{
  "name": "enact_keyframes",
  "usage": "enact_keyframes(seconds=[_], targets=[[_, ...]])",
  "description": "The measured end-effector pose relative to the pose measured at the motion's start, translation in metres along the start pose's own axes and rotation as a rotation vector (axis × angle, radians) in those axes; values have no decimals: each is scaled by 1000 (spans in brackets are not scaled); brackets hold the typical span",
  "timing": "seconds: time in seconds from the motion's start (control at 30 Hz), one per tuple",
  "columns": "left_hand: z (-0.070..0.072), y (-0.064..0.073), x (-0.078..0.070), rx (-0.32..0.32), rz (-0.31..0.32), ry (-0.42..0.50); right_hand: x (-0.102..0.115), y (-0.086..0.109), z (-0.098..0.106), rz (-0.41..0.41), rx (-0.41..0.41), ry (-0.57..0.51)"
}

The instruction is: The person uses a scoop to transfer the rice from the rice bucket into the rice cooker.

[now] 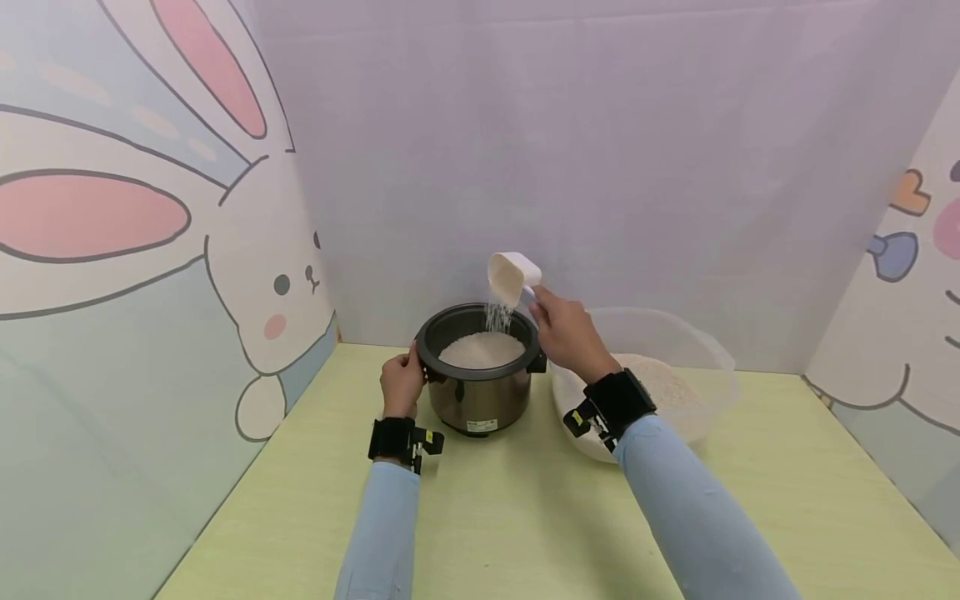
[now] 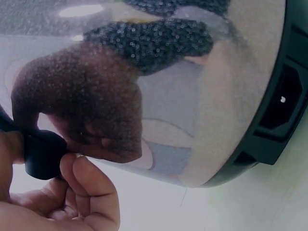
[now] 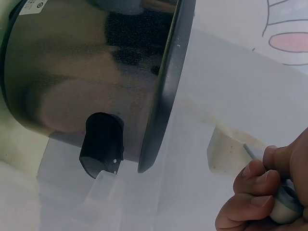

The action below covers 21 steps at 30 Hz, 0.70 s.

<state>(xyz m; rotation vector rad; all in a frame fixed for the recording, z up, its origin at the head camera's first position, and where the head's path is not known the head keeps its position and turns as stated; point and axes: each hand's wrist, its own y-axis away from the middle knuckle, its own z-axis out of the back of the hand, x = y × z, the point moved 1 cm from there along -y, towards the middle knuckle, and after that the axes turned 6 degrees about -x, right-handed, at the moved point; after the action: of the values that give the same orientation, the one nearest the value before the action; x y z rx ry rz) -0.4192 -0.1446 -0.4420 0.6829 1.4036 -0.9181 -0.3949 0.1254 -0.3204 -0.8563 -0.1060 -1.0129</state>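
A rice cooker (image 1: 480, 404) with a dark shiny body stands lidless on the table, white rice (image 1: 482, 352) in its pot. My left hand (image 1: 402, 383) grips its black side handle (image 2: 44, 154), fingers curled round it in the left wrist view. Above the pot's right side, my right hand (image 1: 572, 335) holds a white measuring scoop (image 1: 517, 273) by its handle. The scoop is tipped to the left, and grains of rice (image 1: 498, 317) fall from it into the pot. In the right wrist view the scoop (image 3: 226, 154) appears beyond the curled fingers.
A translucent plastic basin (image 1: 716, 350) with more rice (image 1: 660, 383) stands right of the cooker, partly behind my right forearm. The pale yellow-green table (image 1: 495, 533) meets a plain back wall (image 1: 600, 150). Cartoon rabbit panels (image 1: 255, 250) flank the left side.
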Motion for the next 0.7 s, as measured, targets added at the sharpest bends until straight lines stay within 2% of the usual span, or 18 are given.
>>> enact_keyframes(seconds=[0.7], targets=[[1,2,-1,0,5,10,-3,8,-8,16,78,70]])
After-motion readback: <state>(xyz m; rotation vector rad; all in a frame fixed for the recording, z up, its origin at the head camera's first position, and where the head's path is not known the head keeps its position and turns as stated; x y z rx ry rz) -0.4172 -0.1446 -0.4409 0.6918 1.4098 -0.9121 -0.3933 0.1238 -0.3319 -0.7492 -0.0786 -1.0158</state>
